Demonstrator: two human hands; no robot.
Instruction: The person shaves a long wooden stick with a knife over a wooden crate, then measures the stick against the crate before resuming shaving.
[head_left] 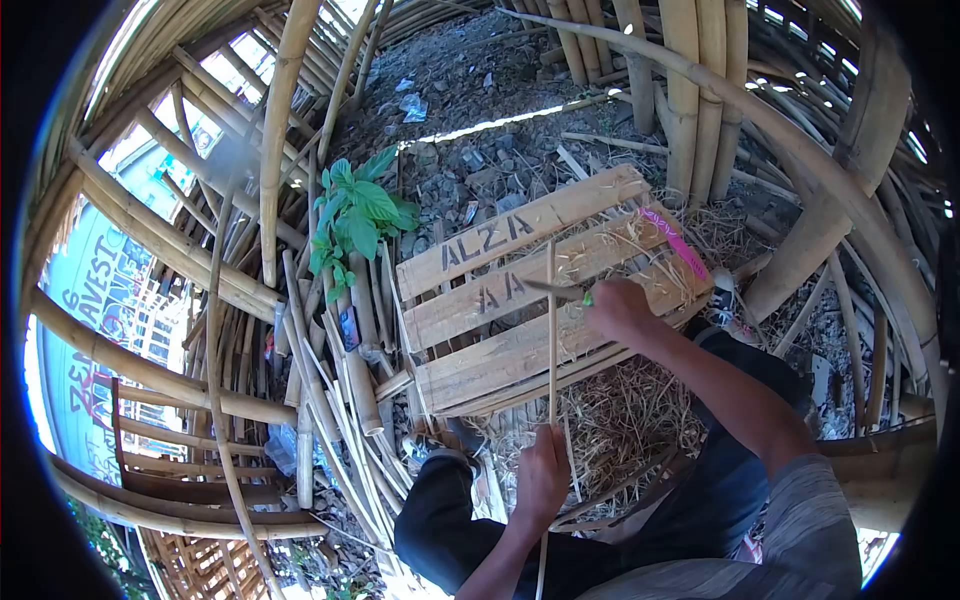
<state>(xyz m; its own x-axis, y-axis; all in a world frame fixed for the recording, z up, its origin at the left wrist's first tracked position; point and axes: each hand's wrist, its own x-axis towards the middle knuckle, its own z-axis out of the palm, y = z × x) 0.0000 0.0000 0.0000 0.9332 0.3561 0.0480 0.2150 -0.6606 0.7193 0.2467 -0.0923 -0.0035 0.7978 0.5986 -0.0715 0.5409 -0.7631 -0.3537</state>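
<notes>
My left hand (541,474) is closed around a thin bamboo strip (552,365), which runs upright through the fist and across the front of a wooden crate (500,335). In my right hand (615,309) is a knife (556,290), its dark blade pointing left and a bit of green showing at the handle. The blade crosses the strip near its upper end; whether it is cutting in cannot be made out. Slats of the crate bear the dark letters "ALZA" and "AA", and light shavings lie on them.
Dry shavings (640,420) are heaped beneath the crate between my legs. Cut bamboo strips (345,450) lie to the left, near a green leafy plant (358,212). Thick bamboo poles (708,100) stand behind, and a bamboo lattice wall (150,370) rises at the left.
</notes>
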